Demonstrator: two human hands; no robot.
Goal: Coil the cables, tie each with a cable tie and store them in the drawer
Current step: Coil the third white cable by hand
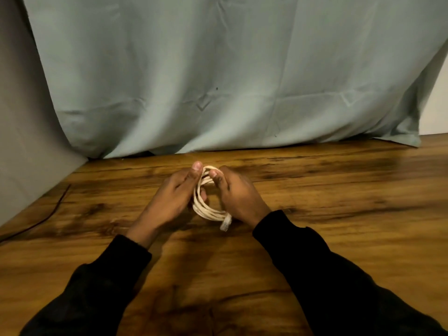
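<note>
Two hands meet over the wooden bench point(315, 238), and between them I see a white cable point(206, 210) wound into several loops, held just above the wood. My left hand point(169, 197) sits on the left side of the coil with its thumb raised at the top of the loops; its fingers curl in behind the strands, mostly hidden from me. My right hand point(236, 192) grips the coil's other side — thumb pressed against the top strands, fingers wrapped round the far side. A pale plug end point(226, 223) hangs from the bottom of the coil, near the right wrist. Both arms wear black sleeves point(327, 275). Behind the coil a grey-green cloth point(230, 69) hangs down to the bench's back edge. Well left of the coil a thin dark wire point(57, 207) trails across the wood — its ends I cannot make out.
</note>
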